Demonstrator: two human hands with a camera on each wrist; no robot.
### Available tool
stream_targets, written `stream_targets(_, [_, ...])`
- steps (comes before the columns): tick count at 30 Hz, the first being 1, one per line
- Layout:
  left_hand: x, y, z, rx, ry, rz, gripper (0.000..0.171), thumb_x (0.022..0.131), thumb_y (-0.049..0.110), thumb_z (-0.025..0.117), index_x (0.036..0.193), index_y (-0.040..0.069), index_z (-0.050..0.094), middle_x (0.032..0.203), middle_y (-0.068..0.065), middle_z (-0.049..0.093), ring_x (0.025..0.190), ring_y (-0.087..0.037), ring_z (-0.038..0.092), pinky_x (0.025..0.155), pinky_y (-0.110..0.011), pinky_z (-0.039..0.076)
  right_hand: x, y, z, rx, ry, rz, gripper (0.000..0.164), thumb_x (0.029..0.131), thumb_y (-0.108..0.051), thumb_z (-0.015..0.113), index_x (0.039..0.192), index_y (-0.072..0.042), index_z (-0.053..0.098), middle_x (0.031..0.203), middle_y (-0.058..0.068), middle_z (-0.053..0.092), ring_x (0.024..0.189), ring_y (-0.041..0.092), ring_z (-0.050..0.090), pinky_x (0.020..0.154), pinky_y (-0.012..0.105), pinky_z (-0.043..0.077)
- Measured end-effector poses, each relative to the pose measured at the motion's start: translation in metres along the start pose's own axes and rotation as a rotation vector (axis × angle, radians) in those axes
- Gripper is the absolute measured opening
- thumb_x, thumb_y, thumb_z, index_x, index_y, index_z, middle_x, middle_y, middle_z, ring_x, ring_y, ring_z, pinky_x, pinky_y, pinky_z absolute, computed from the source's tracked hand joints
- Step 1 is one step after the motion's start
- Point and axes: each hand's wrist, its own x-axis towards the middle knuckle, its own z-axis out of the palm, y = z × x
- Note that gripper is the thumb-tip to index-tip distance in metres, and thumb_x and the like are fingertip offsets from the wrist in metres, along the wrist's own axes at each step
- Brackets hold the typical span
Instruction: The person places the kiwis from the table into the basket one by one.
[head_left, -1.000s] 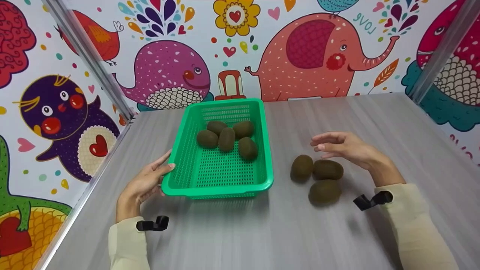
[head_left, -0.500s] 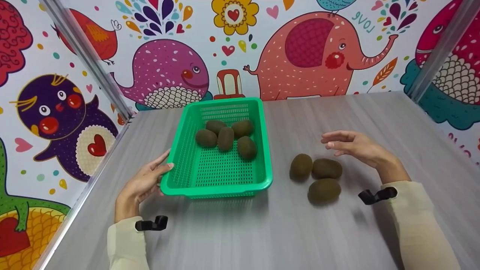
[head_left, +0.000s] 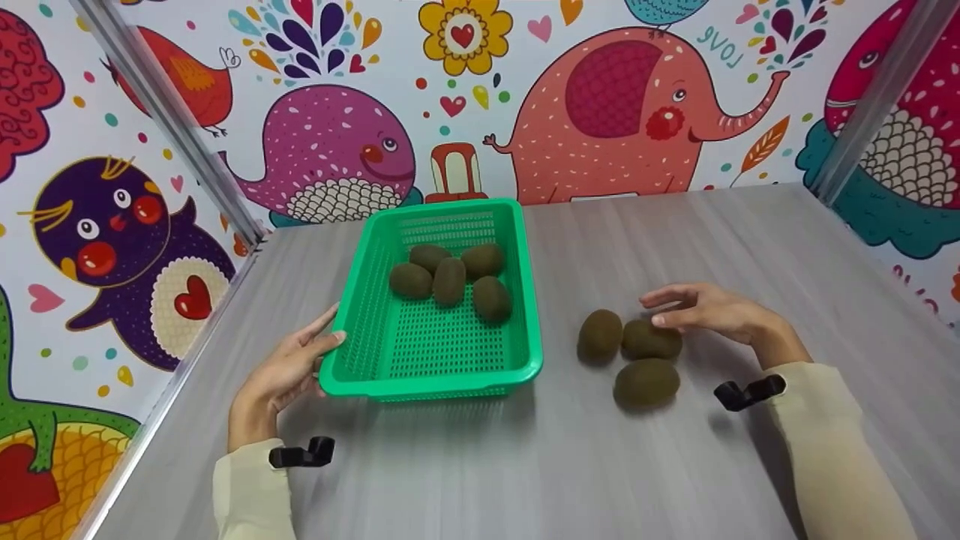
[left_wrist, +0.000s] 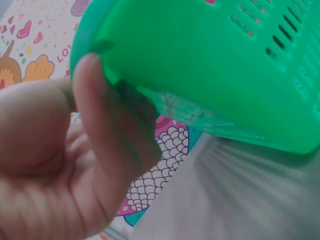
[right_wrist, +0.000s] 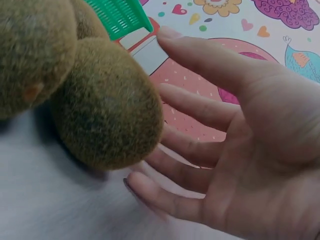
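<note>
My left hand [head_left: 285, 367] grips the near left rim of a green plastic basket [head_left: 435, 385], thumb over the edge and fingers under it. Several brown kiwis [head_left: 449, 282] lie toward the far half of the basket. On the table to its right, 3 more sit in a close group: a left kiwi [head_left: 600, 337], a near kiwi [head_left: 646, 383] and a back right kiwi [head_left: 651, 341]. My right hand [head_left: 712, 311] is beside the back right one, fingers spread along its far side. In the right wrist view, that kiwi [right_wrist: 107, 107] stands before loosely bent fingers, with the thumb held off it.
The grey wood-grain table [head_left: 600, 480] ends at a wall [head_left: 480, 97] printed with cartoon animals. Metal posts [head_left: 169, 112] stand at the back corners. Each sleeve carries a black wrist mount [head_left: 304, 453].
My right hand drew back slightly to the right, then came down and nearer to the back right kiwi. The left hand keeps its hold on the basket.
</note>
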Motion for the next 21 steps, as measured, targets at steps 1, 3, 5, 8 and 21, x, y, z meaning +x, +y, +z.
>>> stream_targets(1, [-0.0003, -0.0007, -0.0001, -0.004, 0.001, 0.0, 0.071, 0.106, 0.033, 0.05, 0.163, 0.024, 0.008, 0.098, -0.004, 0.074, 0.066, -0.011, 0.069, 0.051, -0.026, 0.055, 0.0005, 0.0006, 0.0003, -0.009, -0.01, 0.006, 0.058, 0.093, -0.031, 0.071, 0.143, -0.006, 0.054, 0.148, 0.019, 0.051, 0.124, 0.021, 0.054, 0.093, 0.028, 0.051])
stream_targets(3, [-0.0007, -0.0017, -0.0003, -0.014, 0.002, -0.001, 0.072, 0.106, 0.034, 0.051, 0.163, 0.024, 0.009, 0.099, -0.004, 0.074, 0.066, -0.011, 0.069, 0.051, -0.026, 0.055, 0.0017, 0.002, 0.0006, -0.024, -0.027, 0.011, 0.059, 0.092, -0.031, 0.072, 0.143, -0.007, 0.053, 0.148, 0.02, 0.05, 0.128, 0.028, 0.051, 0.094, 0.03, 0.05])
stream_targets(5, [-0.0004, -0.0029, -0.0007, -0.021, -0.005, -0.002, 0.072, 0.106, 0.033, 0.051, 0.163, 0.023, 0.008, 0.1, -0.004, 0.074, 0.067, -0.011, 0.07, 0.052, -0.026, 0.056, 0.0021, 0.0026, 0.0011, -0.032, -0.043, 0.023, 0.06, 0.092, -0.031, 0.072, 0.143, -0.009, 0.053, 0.149, 0.019, 0.049, 0.133, 0.033, 0.048, 0.095, 0.031, 0.049])
stream_targets(8, [-0.0002, -0.0039, -0.0007, -0.027, -0.017, -0.003, 0.073, 0.106, 0.033, 0.05, 0.163, 0.023, 0.006, 0.1, -0.004, 0.074, 0.067, -0.01, 0.07, 0.052, -0.026, 0.056, 0.0022, 0.003, 0.0019, -0.045, -0.063, 0.036, 0.061, 0.091, -0.031, 0.073, 0.144, -0.01, 0.053, 0.15, 0.02, 0.048, 0.135, 0.037, 0.045, 0.095, 0.032, 0.049])
stream_targets(21, [0.0002, -0.0007, 0.0, -0.029, -0.023, 0.014, 0.073, 0.106, 0.033, 0.051, 0.163, 0.022, 0.006, 0.1, -0.004, 0.075, 0.068, -0.011, 0.071, 0.051, -0.025, 0.056, -0.0003, -0.003, 0.0038, -0.151, -0.125, 0.015, 0.059, 0.089, -0.034, 0.075, 0.141, -0.013, 0.057, 0.146, 0.016, 0.053, 0.138, 0.04, 0.045, 0.106, 0.047, 0.049])
